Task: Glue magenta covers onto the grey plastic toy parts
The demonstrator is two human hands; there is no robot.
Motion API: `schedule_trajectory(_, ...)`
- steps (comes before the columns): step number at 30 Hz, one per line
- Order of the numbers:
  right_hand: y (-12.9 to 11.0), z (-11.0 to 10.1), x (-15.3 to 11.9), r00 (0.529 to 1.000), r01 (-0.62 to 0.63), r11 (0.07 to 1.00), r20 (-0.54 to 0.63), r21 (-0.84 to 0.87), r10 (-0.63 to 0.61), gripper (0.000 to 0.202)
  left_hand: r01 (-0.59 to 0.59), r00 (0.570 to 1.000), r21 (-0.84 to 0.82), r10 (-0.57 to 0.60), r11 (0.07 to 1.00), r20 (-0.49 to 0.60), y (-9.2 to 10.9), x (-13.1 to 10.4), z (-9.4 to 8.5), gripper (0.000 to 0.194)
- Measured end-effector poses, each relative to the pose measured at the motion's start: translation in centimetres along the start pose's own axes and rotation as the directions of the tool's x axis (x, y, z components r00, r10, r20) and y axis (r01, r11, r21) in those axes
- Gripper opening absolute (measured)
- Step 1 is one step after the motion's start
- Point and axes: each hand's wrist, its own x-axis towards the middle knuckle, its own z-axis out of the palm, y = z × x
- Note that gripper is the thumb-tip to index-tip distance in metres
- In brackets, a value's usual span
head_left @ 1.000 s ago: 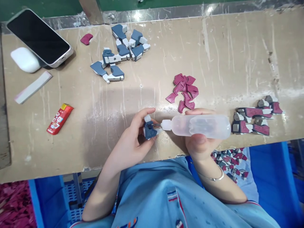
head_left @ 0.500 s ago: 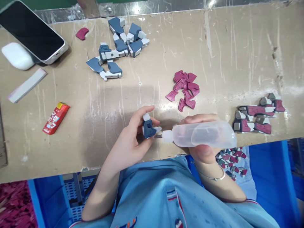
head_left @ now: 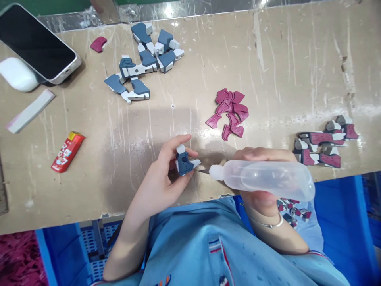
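Observation:
Between the thumb and fingers of my left hand [head_left: 163,176] is a small blue-and-white plastic toy part [head_left: 183,163], its recessed blue face turned up. My right hand [head_left: 262,194] is closed around a translucent squeeze bottle [head_left: 268,178] lying sideways in the grip. The bottle's thin dark needle tip points left, close to the lower right edge of the toy part; whether it touches cannot be told. Beyond my hands lies a small pile of maroon plastic pieces [head_left: 224,107]. Farther left is a cluster of blue-and-white toy parts [head_left: 147,57].
Maroon-and-grey assembled parts [head_left: 323,138] lie by the right table edge. To the left are a phone [head_left: 38,43], a white case [head_left: 19,74], a pale strip [head_left: 31,111], a red packet [head_left: 68,153] and a single maroon piece [head_left: 98,44]. Blue bins [head_left: 342,222] stand below the table.
The squeeze bottle has moved right with my right hand, drawing its needle tip back a little from the toy part. My left hand keeps its hold. The view has shifted slightly.

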Motion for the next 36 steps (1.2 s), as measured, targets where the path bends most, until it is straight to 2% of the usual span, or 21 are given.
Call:
schedule_trajectory(3, 0.2, 0.1, -0.1, 0.999, 0.009, 1.000, 0.034, -0.014, -0.008, 0.040, 0.000, 1.000, -0.001, 0.000, 1.000, -0.001, 0.0, 0.0, 0.1, 0.060)
schedule_trajectory(7, 0.9, 0.7, -0.3, 0.995, 0.010, 0.989, -0.092, -0.147, -0.023, 0.047, -0.006, 1.000, 0.006, 0.006, 1.000, 0.003, -0.2, -0.1, 0.1, 0.061)
schedule_trajectory(10, 0.8, 1.1, -0.2, 0.995, -0.010, 0.977, -0.095, -0.211, -0.011, 0.049, -0.013, 1.000, 0.016, 0.013, 1.000, 0.005, -0.2, -0.1, 0.0, 0.064)
schedule_trajectory(16, 1.2, 1.2, 0.2, 0.995, 0.068, 0.979, -0.060, -0.193, -0.081, 0.048, -0.044, 0.999, 0.023, 0.043, 0.999, 0.021, -0.2, -0.1, -0.1, 0.063)
schedule_trajectory(19, 1.7, 0.9, 0.0, 0.993, 0.072, 0.978, -0.079, -0.195, -0.089, 0.047, -0.040, 0.999, 0.028, 0.039, 0.999, 0.017, -0.4, -0.1, -0.2, 0.063)
schedule_trajectory(22, 1.5, 1.0, -0.3, 0.994, -0.012, 0.990, -0.111, -0.142, -0.004, 0.046, -0.032, 0.999, 0.041, 0.032, 0.999, 0.002, -0.7, -0.2, -0.2, 0.066)
schedule_trajectory(25, 0.8, 1.1, 0.1, 0.969, -0.204, 0.971, -0.118, 0.123, 0.218, 0.045, -0.031, 0.999, 0.044, 0.031, 0.999, -0.013, -1.1, -0.3, -0.2, 0.072)
schedule_trajectory(27, 0.7, 0.5, 1.1, 0.933, -0.313, 0.905, -0.086, 0.287, 0.350, 0.045, -0.034, 0.999, 0.044, 0.035, 0.998, -0.026, -1.2, -0.4, -0.2, 0.073)
schedule_trajectory(29, 1.4, -1.2, 2.6, 0.884, -0.434, 0.789, 0.038, 0.434, 0.466, 0.046, -0.032, 0.999, 0.047, 0.034, 0.998, -0.036, -1.2, -0.4, -0.2, 0.071)
schedule_trajectory(30, 2.0, -2.4, 3.4, 0.853, -0.493, 0.701, 0.128, 0.515, 0.505, 0.044, -0.024, 0.999, 0.050, 0.026, 0.998, -0.035, -1.2, -0.4, -0.3, 0.071)
schedule_trajectory(32, 3.7, -5.2, 4.6, 0.781, -0.581, 0.426, 0.326, 0.693, 0.533, 0.030, 0.005, 1.000, 0.054, -0.004, 0.999, -0.021, -1.0, -0.4, -0.4, 0.069)
schedule_trajectory(33, 4.6, -6.5, 5.1, 0.775, -0.569, 0.314, 0.369, 0.760, 0.512, 0.024, 0.021, 1.000, 0.055, -0.020, 0.998, -0.014, -0.9, -0.4, -0.4, 0.068)
schedule_trajectory(34, 5.5, -7.6, 5.3, 0.776, -0.558, 0.242, 0.396, 0.794, 0.491, 0.021, 0.030, 0.999, 0.053, -0.030, 0.998, -0.015, -0.9, -0.4, -0.4, 0.067)
schedule_trajectory(35, 6.1, -8.4, 5.4, 0.786, -0.535, 0.218, 0.387, 0.816, 0.483, 0.021, 0.034, 0.999, 0.049, -0.032, 0.998, -0.026, -0.8, -0.3, -0.4, 0.066)
schedule_trajectory(36, 6.5, -8.8, 5.3, 0.798, -0.518, 0.243, 0.361, 0.820, 0.483, 0.020, 0.031, 0.999, 0.043, -0.029, 0.999, -0.044, -0.7, -0.3, -0.3, 0.065)
